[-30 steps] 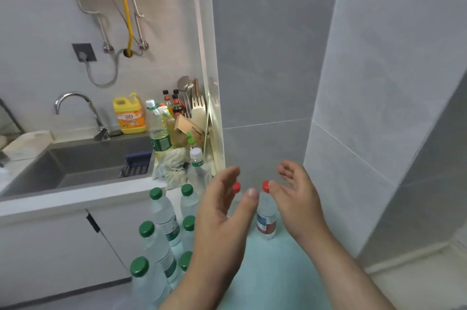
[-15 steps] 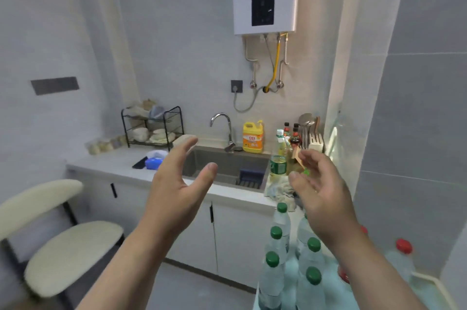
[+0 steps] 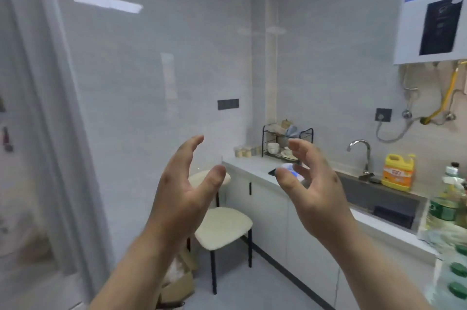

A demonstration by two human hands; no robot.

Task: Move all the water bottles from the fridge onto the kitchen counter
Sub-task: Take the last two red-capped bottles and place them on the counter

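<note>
Both my hands are raised in front of me and hold nothing. My left hand (image 3: 187, 183) has its fingers loosely spread, thumb apart. My right hand (image 3: 312, 183) is the same, palm facing left. Green caps of several water bottles (image 3: 458, 269) show at the far right edge, below the end of the kitchen counter (image 3: 252, 170). The fridge is not in view.
The counter runs along the right wall with a sink (image 3: 379, 198), a tap (image 3: 361, 153), a yellow detergent jug (image 3: 398, 172) and a dish rack (image 3: 285, 142). A cream chair (image 3: 222, 228) stands by the cabinets. A glass panel (image 3: 50, 132) is at the left.
My view has swung left, away from the bottles and toward the chair and glass panel. Both hands stayed raised and empty, now seen before the counter's left end.
</note>
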